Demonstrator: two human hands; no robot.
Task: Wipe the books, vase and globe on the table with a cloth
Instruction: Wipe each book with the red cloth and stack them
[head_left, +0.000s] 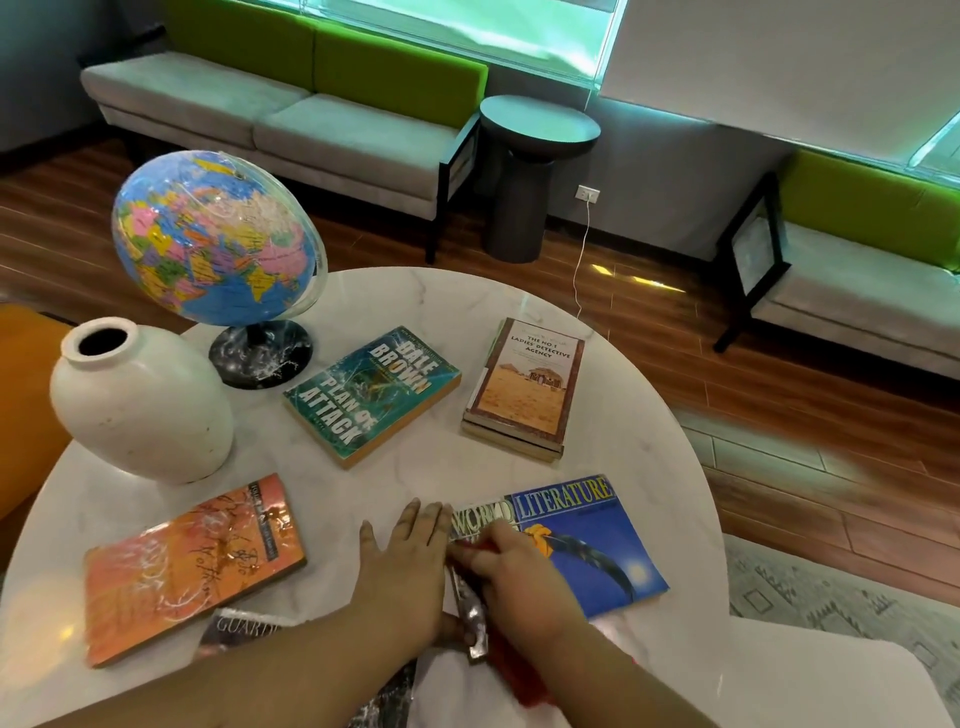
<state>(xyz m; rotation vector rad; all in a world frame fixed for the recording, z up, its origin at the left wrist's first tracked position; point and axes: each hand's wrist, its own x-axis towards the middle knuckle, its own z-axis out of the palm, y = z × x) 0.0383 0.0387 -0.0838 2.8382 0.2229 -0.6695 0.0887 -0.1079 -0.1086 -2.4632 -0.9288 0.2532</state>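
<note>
A round white marble counter (467, 312) carries everything here. Near its far left edge stands the globe (210, 239) on a dark marbled base, tilted on its axis, and just in front of it, at the left edge, sits the white vase (140, 405), upright with its dark mouth showing. Toward the middle lies the teal book (371, 395) titled "Plan of Attack", flat and angled, and to its right, nearer the far right edge, a small stack of books (522, 389) with a tan cover on top. At the near left lies an orange book (192, 566), flat, with a dark book (244, 626) partly visible at the near edge just beside it (only part of a title shows). At the near right edge lies the blue book (582, 540) reading "World Literature". The left hand (405, 566) rests flat on the counter, fingers (423, 519) straight and close together, touching the blue book's left edge. The right hand (511, 577) presses down on the book's left part, its fingers (472, 553) curled onto a red cloth (511, 670) whose bulk trails out beneath the wrist. Beyond the counter stand a grey and green sofa (291, 104) and a dark round side table (537, 130).
</note>
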